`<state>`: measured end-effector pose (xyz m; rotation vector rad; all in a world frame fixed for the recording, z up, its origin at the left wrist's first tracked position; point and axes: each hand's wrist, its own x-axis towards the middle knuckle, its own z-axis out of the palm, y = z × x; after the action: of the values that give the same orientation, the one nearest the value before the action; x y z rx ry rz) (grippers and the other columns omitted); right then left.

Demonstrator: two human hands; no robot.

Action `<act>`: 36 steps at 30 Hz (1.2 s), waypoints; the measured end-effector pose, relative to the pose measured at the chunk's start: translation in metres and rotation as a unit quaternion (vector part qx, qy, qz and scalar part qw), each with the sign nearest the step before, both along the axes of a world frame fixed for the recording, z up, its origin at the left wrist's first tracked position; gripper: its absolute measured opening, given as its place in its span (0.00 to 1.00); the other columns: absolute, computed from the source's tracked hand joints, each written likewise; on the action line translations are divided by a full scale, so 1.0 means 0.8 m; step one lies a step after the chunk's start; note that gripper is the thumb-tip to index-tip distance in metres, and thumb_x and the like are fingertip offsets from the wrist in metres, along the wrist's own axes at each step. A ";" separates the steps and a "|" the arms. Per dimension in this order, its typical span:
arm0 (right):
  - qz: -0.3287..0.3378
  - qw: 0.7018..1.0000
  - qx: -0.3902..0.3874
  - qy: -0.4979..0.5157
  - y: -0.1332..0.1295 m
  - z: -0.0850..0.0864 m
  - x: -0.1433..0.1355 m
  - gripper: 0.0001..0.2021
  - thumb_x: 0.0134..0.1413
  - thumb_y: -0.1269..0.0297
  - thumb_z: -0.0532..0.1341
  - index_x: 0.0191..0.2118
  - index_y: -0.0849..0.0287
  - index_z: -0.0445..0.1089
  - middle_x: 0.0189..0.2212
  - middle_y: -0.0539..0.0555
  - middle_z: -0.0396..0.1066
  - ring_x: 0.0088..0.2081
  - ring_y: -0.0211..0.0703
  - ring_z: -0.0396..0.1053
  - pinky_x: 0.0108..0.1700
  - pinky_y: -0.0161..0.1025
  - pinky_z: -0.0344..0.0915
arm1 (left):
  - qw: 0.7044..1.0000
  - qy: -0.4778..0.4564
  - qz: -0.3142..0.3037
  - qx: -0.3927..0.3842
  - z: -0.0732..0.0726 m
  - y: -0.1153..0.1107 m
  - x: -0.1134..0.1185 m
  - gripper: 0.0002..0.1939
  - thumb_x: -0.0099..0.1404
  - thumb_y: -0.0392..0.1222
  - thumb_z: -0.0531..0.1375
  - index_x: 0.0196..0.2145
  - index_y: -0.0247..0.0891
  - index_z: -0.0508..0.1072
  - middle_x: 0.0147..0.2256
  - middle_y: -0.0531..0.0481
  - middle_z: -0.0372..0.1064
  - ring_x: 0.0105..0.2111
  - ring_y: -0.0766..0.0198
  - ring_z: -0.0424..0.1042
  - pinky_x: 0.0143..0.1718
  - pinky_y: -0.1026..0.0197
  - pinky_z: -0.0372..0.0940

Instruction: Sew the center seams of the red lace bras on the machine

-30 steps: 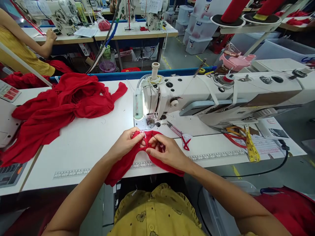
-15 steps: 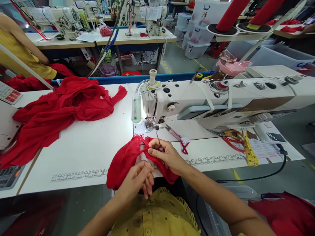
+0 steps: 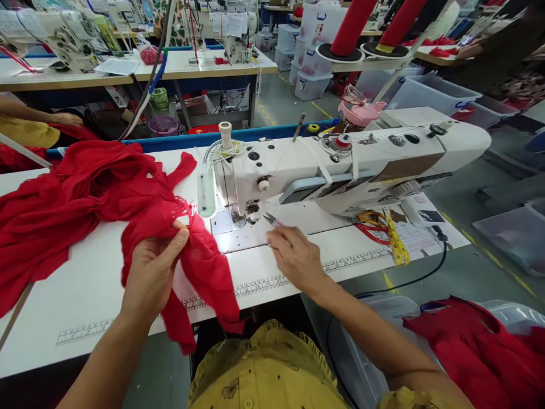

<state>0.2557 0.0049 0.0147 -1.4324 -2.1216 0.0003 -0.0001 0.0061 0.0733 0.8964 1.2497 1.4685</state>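
My left hand (image 3: 155,267) grips a piece of red fabric (image 3: 204,255) between thumb and fingers, lifted over the table left of the sewing machine (image 3: 332,165). Two strips of that fabric hang over the table's front edge. Right of the needle area, my right hand (image 3: 298,255) is closed around or over the handle part of a small pair of metal-tipped snips (image 3: 272,220); how firmly they are held is hidden. A larger heap of red fabric (image 3: 85,193) lies at the left, touching or close behind the held piece.
Scissors with orange handles (image 3: 370,224) and a yellow tape measure (image 3: 397,241) lie at the table's right. Red thread cones (image 3: 353,28) stand behind the machine. A clear bin with red fabric (image 3: 477,346) is at the lower right. Another person's arm (image 3: 38,116) shows at the left.
My left hand has moved left and up with the red fabric. My right hand has let go of the fabric and moved right, to the snips. The whole view has shifted right.
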 end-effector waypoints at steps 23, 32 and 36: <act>0.025 0.988 -0.033 -0.146 0.036 0.015 0.047 0.10 0.61 0.72 0.51 0.44 0.62 0.67 0.32 0.57 0.74 0.32 0.45 0.70 0.26 0.37 0.56 | 0.997 -0.044 -0.003 -0.066 -0.083 -0.032 0.051 0.18 0.52 0.41 0.73 0.38 0.36 0.72 0.37 0.49 0.78 0.39 0.62 0.77 0.47 0.58 0.70; 0.170 0.972 -0.147 0.059 -0.023 0.028 -0.021 0.14 0.69 0.57 0.54 0.54 0.57 0.63 0.37 0.54 0.76 0.34 0.42 0.72 0.35 0.37 0.66 | 0.995 -0.065 -0.023 -0.065 -0.079 -0.032 0.056 0.20 0.54 0.40 0.72 0.42 0.36 0.72 0.41 0.47 0.78 0.43 0.61 0.77 0.51 0.56 0.69; 0.142 0.988 -0.064 0.014 -0.020 0.016 -0.026 0.12 0.70 0.57 0.55 0.51 0.58 0.67 0.38 0.55 0.77 0.33 0.40 0.73 0.34 0.36 0.64 | 0.994 -0.090 -0.032 -0.061 -0.077 -0.032 0.055 0.20 0.54 0.39 0.72 0.43 0.36 0.72 0.41 0.47 0.79 0.43 0.62 0.77 0.51 0.57 0.69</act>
<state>0.2345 -0.0113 0.0275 -1.1781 -2.3206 0.2683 0.0439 -0.0191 0.0118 0.7000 1.1529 1.3751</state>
